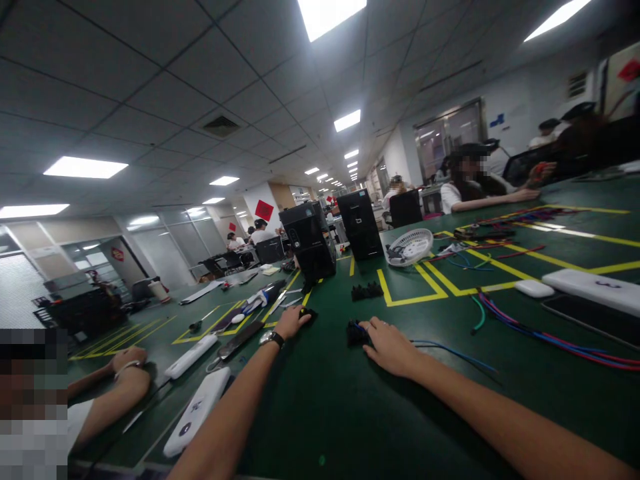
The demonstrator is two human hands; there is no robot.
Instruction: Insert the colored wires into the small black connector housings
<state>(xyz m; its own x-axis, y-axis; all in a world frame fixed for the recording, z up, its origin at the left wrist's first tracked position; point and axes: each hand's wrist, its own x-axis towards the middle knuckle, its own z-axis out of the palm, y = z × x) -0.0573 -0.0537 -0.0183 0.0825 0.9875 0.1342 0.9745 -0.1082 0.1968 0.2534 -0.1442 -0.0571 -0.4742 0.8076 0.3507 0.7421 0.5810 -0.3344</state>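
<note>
My left hand [291, 323], with a watch on its wrist, is closed on a small dark piece [311, 316] with a bit of yellow on it, resting on the green table. Its kind is too small to make out. To the right, my right hand [387, 343] grips a black connector block [355, 333] at its near side. Blue wire shows at that block, and a blue wire [455, 351] runs out from beneath the hand to the right. Beyond both hands lies another black block [367, 291] with a jagged top.
Two black computer-like cases [360, 223] and a white basket [409, 247] stand farther back. Coloured wires [540, 337], a phone [595, 319] and white power banks [196, 412] lie around. A co-worker's arms [117, 380] rest at left; another person [475, 180] sits at far right.
</note>
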